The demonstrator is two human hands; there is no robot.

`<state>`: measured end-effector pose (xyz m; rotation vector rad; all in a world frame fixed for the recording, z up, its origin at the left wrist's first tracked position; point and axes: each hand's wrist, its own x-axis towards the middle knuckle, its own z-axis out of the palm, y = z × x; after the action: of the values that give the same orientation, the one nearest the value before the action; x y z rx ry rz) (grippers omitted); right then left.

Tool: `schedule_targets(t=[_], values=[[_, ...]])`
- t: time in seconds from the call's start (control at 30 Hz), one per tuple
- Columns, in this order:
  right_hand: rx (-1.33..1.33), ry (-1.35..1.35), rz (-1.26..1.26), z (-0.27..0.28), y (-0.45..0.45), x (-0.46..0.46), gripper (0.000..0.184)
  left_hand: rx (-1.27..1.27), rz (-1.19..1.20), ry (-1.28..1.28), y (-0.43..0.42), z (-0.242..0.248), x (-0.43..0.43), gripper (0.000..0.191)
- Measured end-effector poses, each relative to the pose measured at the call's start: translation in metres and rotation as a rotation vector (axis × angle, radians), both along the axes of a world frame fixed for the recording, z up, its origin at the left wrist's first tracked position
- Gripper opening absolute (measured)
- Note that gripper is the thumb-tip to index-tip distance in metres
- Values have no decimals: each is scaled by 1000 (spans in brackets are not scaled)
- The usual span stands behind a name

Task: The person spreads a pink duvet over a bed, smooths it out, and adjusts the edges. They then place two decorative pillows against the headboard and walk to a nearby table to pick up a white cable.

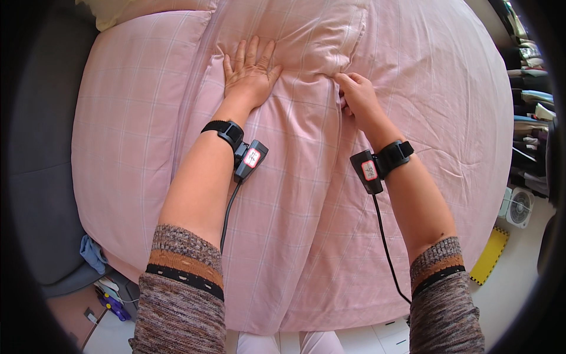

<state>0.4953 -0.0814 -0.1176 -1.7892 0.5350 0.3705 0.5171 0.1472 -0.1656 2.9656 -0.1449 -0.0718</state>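
Observation:
A pink checked duvet or duvet cover (pixel 283 186) lies in folds over the bed. My left hand (pixel 252 75) rests palm down on it near its upper left fold, fingers spread. At the folded part's right edge, my right hand (pixel 356 90) pinches the pink fabric between thumb and fingers; its lower fingers are partly hidden by the cloth. Both wrists carry black straps with small wired devices. A pink bed sheet (pixel 433 146) spreads out to the right, wrinkled. Left of the folded cloth is more pink checked bedding (pixel 128 115).
A dark grey padded headboard or sofa (pixel 42 177) borders the bed on the left, with a blue cloth (pixel 93 254) beside it. At the right are shelved or hanging clothes (pixel 530 106), a white box fan (pixel 519 207) and a yellow mat (pixel 490 256) on the floor.

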Motion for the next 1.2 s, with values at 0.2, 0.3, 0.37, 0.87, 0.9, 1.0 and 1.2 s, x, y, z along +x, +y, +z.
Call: schedule_targets(t=[0.2, 0.3, 0.37, 0.87, 0.9, 1.0, 1.2], values=[[-254, -183, 163, -4, -6, 2, 21, 4, -8, -7, 0, -3, 0, 63], [-167, -110, 129, -3, -13, -3, 21, 11, -15, -38, 1, -3, -2, 63], [-94, -82, 106, -4, -15, -4, 22, 1, -11, -30, 1, -4, -2, 64], [-46, -163, -16, -10, -15, 49, 23, 36, -19, -74, 0, -6, -2, 64], [-207, -141, -44, -10, -16, 49, 23, 26, -18, -88, 1, -6, -2, 64], [80, -109, -113, -7, -20, 46, 26, 23, -10, -89, 2, -8, 0, 63], [268, 126, -1, 5, -25, 26, 23, 31, 1, -69, -1, -12, -1, 65]])
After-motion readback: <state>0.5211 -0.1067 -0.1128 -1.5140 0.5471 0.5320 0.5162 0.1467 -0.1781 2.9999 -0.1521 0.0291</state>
